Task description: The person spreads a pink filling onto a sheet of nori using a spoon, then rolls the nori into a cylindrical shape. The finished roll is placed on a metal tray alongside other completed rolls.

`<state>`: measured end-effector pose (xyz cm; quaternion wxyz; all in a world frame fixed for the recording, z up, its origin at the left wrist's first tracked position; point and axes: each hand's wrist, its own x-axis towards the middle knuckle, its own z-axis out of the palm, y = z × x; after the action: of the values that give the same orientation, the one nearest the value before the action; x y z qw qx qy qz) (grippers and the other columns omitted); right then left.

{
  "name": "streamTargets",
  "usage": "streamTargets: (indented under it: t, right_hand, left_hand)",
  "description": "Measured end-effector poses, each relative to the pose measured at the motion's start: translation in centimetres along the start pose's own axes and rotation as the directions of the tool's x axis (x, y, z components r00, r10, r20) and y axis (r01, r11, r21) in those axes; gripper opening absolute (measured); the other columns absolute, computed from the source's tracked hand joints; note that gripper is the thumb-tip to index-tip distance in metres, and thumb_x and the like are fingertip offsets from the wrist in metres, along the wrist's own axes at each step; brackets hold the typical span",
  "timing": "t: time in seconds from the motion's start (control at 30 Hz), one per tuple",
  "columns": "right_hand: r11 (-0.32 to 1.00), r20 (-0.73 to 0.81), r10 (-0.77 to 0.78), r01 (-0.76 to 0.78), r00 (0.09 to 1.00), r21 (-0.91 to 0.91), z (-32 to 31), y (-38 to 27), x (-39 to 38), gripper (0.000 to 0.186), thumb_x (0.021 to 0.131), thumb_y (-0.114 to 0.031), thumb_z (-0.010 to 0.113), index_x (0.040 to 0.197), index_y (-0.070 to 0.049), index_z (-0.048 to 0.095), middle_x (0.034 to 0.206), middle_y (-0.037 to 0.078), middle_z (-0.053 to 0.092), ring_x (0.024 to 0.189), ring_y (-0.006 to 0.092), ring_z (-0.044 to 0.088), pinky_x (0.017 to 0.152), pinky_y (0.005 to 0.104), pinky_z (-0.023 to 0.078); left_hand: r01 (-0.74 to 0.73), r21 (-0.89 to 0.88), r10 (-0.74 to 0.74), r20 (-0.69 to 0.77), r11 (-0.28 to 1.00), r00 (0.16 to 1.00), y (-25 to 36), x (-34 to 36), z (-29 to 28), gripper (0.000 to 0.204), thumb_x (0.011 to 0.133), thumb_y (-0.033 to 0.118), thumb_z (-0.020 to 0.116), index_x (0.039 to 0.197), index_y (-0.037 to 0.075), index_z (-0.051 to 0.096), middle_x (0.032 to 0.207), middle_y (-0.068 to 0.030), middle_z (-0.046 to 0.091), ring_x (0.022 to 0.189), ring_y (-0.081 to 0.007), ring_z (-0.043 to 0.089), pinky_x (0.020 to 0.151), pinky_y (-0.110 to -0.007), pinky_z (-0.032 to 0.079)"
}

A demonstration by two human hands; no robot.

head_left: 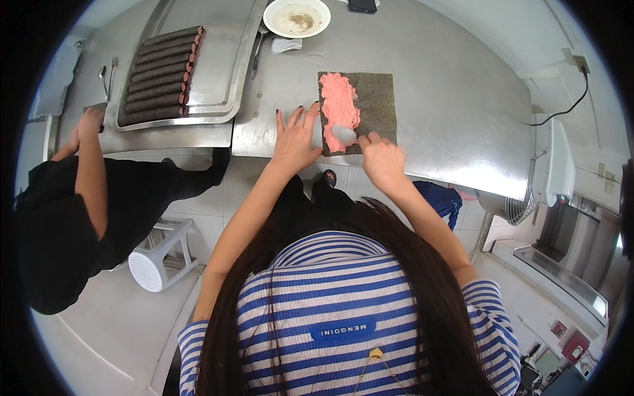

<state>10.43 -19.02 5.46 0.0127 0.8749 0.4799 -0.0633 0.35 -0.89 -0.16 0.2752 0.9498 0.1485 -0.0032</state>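
Observation:
A dark nori sheet (pixel 378 99) lies flat on the steel table near its front edge. Pink paste (pixel 338 99) covers a long strip along the sheet's left side. My right hand (pixel 383 162) is closed around a spoon (pixel 344 134), whose bowl rests on the near end of the paste. My left hand (pixel 295 140) has its fingers spread at the sheet's left edge, with nothing in them. To the left, a metal tray (pixel 221 86) bears several dark nori rolls (pixel 158 78) with pink filling at their ends.
A white bowl (pixel 277 28) with cloudy liquid stands at the back, beside a folded white tissue (pixel 286 45). A phone (pixel 362 6) lies farther back. At left, a person's hands (pixel 90 123) are at the table, near a white stool (pixel 148 267). A black cable (pixel 574 102) hangs at right.

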Motion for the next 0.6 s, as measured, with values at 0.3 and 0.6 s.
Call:
streamTargets:
  t: [0.3,0.6]
  right_hand:
    - [1.000,0.072,-0.016,0.015,0.997,0.014,-1.1,0.6,-0.4,0.026,0.074,-0.004,0.055,0.095,-0.009,0.069,0.085,0.009,0.061,0.076,0.0276,0.066,0.063,0.0408,0.053]
    - [0.998,0.044,-0.053,0.054,0.998,-0.021,0.4,1.5,-1.7,0.011,0.076,-0.008,0.057,0.081,-0.004,0.066,0.085,0.011,0.063,0.078,0.0261,0.067,0.062,0.0389,0.054]
  left_hand:
    - [0.013,0.040,-0.013,0.010,0.999,1.000,0.4,0.4,0.1,0.102,0.065,0.019,0.080,0.146,0.009,0.020,0.131,-0.0151,0.053,0.134,-0.0336,0.037,0.110,-0.066,0.014]
    - [0.024,0.042,-0.025,0.018,0.999,1.000,0.8,0.4,-0.4,0.101,0.065,0.019,0.080,0.146,0.008,0.021,0.134,-0.0169,0.050,0.135,-0.0331,0.036,0.110,-0.065,0.014]
